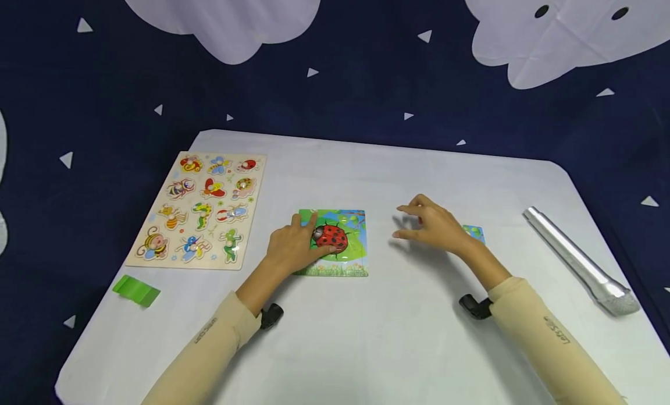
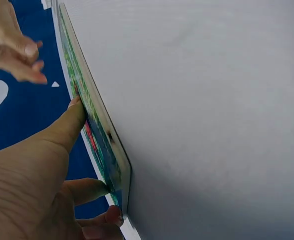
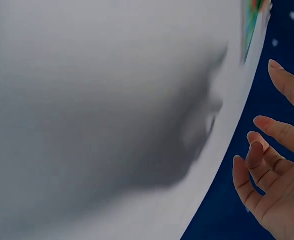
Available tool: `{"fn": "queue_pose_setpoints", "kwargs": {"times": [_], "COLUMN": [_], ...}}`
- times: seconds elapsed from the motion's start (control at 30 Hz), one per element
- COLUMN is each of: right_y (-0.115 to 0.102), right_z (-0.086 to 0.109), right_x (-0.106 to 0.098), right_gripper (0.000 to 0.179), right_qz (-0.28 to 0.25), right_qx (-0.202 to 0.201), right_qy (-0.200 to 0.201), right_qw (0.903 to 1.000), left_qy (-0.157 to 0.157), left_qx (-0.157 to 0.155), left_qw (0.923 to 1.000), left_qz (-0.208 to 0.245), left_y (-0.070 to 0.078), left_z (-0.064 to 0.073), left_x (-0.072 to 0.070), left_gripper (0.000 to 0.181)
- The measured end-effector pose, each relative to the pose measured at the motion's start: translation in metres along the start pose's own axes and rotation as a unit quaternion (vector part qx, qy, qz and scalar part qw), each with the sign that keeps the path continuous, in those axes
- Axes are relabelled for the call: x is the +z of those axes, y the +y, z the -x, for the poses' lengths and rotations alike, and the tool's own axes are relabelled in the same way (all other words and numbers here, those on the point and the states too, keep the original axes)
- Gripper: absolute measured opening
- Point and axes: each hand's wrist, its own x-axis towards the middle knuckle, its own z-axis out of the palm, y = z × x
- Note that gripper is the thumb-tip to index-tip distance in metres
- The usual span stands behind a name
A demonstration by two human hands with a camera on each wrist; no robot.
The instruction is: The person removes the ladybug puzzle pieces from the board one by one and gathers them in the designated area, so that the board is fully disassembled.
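Note:
A square ladybug puzzle (image 1: 353, 251) lies flat near the middle of the white table. Over its left side, my left hand (image 1: 294, 249) rests with thumb and fingertips pressing on the picture. The left wrist view shows the puzzle's pale edge (image 2: 107, 125) and the thumb stretched across its face. To the right, my right hand (image 1: 437, 226) hovers above the table, thumb and fingers apart, holding nothing. Its spread fingers also appear in the right wrist view. Beside the right wrist is a small blue-green printed piece (image 1: 474, 233), partly hidden by the arm.
A wooden insect peg board (image 1: 211, 204) lies at the left. In front of it is a folded green strip (image 1: 136, 290). A shiny silver object (image 1: 578, 259), long and wider at one end, lies near the table's right edge. Behind hangs a dark blue patterned cloth (image 1: 361, 96).

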Motion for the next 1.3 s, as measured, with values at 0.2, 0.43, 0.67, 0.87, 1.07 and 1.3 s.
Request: {"fn": "queue_pose_setpoints", "kwargs": {"times": [0.2, 0.43, 0.67, 0.87, 1.07, 1.3], "right_y": [-0.042, -0.065, -0.074, -0.079, -0.086, -0.09], "right_z": [-0.034, -0.058, -0.064, -0.061, -0.062, -0.066], "right_x": [0.027, 0.049, 0.06, 0.064, 0.066, 0.071], "right_gripper": [0.063, 0.057, 0.056, 0.055, 0.052, 0.055], "right_qz": [-0.011, -0.009, 0.02, 0.043, 0.068, 0.108], "right_qx": [-0.034, -0.056, -0.061, -0.066, -0.078, -0.092], "right_qy": [-0.022, -0.031, -0.019, -0.005, 0.004, 0.054], "right_qw": [0.9991, 0.9979, 0.9978, 0.9969, 0.9946, 0.9885], "left_qy": [0.012, 0.01, 0.015, 0.018, 0.018, 0.013], "left_qx": [0.008, 0.009, 0.009, 0.009, 0.01, 0.007], "left_qw": [0.9998, 0.9998, 0.9998, 0.9997, 0.9997, 0.9998], "left_qz": [0.009, 0.012, 0.01, 0.01, 0.014, 0.014], "left_y": [-0.003, -0.003, -0.004, -0.005, -0.006, -0.008], "left_z": [0.001, 0.001, 0.001, 0.002, 0.003, 0.002], "left_x": [0.002, 0.003, 0.004, 0.006, 0.005, 0.005], "left_gripper": [0.093, 0.09, 0.089, 0.088, 0.089, 0.089]}}
